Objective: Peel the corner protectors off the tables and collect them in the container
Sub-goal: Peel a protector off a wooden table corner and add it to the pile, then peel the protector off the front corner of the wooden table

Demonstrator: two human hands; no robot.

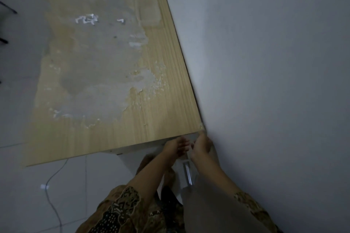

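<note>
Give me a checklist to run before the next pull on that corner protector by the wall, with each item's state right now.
1. Both hands at the corner: ok. The left hand and right hand sit at the table's near corner beside the wall.
2. Firm grip on the protector: cannot tell; it is clear, small and partly hidden by fingers.
3. Protector already lifting: cannot tell.
4. Room to pull: not ok; the corner lies tight against the wall.
5. Container within reach: cannot tell; none is plainly in view.
6. Cable on the floor clear of the feet: ok; it runs well to the left.
</note>
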